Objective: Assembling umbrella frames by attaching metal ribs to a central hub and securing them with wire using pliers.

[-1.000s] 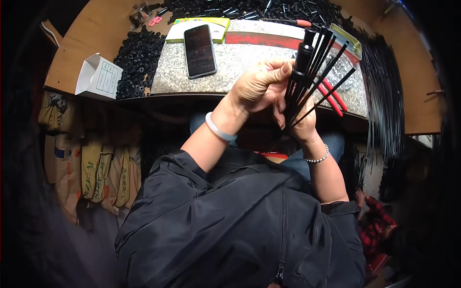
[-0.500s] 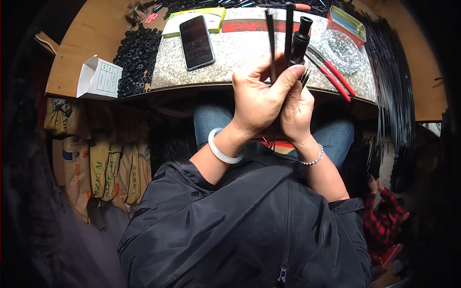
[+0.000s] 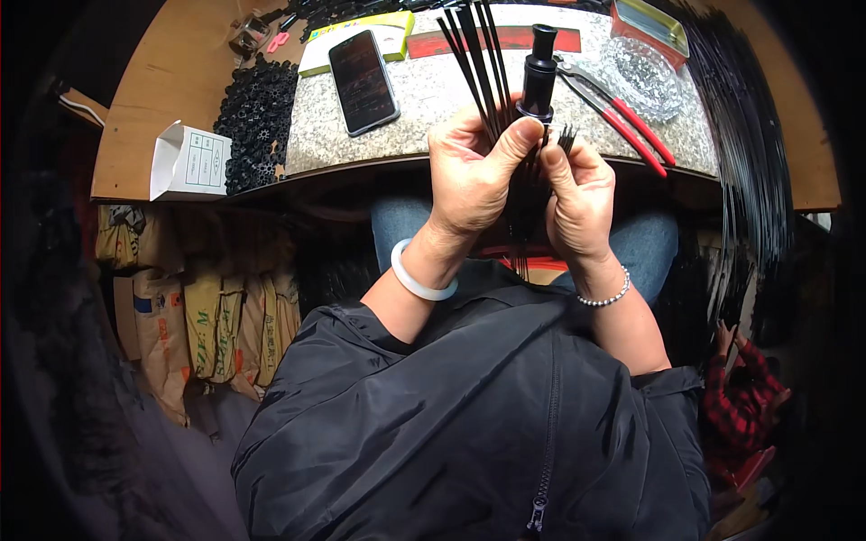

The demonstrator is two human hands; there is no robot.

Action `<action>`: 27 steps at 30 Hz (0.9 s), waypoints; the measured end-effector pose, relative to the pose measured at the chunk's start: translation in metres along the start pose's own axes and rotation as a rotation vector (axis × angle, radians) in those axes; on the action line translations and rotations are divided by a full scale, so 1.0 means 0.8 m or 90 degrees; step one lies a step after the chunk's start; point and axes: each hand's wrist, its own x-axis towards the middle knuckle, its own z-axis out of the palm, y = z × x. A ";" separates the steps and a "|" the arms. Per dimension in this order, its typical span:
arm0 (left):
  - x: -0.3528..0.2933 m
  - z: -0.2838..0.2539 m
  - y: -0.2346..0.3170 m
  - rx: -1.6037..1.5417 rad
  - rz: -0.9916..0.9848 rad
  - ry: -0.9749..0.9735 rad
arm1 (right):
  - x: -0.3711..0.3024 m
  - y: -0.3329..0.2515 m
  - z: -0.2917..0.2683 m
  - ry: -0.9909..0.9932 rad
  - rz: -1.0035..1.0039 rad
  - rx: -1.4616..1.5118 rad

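My left hand (image 3: pixel 467 176), with a white bangle at its wrist, is closed around a black stepped plastic tube (image 3: pixel 538 79), which stands upright with its narrow end up. Several thin black rods (image 3: pixel 483 68), which look like umbrella ribs, fan upward from the same hand. My right hand (image 3: pixel 582 198) is closed just beside it, thumb and fingers pinching a small bunch of thin dark rod ends (image 3: pixel 566 137) next to the tube's flange. Below the hands more of the rods hang down, partly hidden by the fingers.
Red-handled pliers (image 3: pixel 622 122), a glass ashtray (image 3: pixel 642 79) and a red-edged tin (image 3: pixel 654 32) lie at the right. A phone (image 3: pixel 363 83) rests on a yellow-edged box. Black small parts (image 3: pixel 257 117) and a white carton (image 3: pixel 191 162) sit left; long black rods (image 3: pixel 753 153) overhang the right.
The tube has shifted slightly left and down in my left hand's grip. The rods have fanned out leftward. My right hand has drawn a little to the right and turned.
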 end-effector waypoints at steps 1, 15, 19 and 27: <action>0.000 0.004 0.001 -0.050 -0.009 0.009 | 0.003 0.000 -0.004 -0.002 0.022 -0.009; 0.001 0.000 0.008 0.100 0.019 -0.008 | 0.007 0.008 -0.005 -0.047 -0.017 0.121; 0.001 -0.006 0.005 0.092 0.016 -0.024 | 0.004 -0.003 0.001 -0.038 0.021 0.153; -0.001 -0.007 -0.002 0.088 0.015 -0.009 | 0.010 -0.005 0.000 -0.071 0.081 0.145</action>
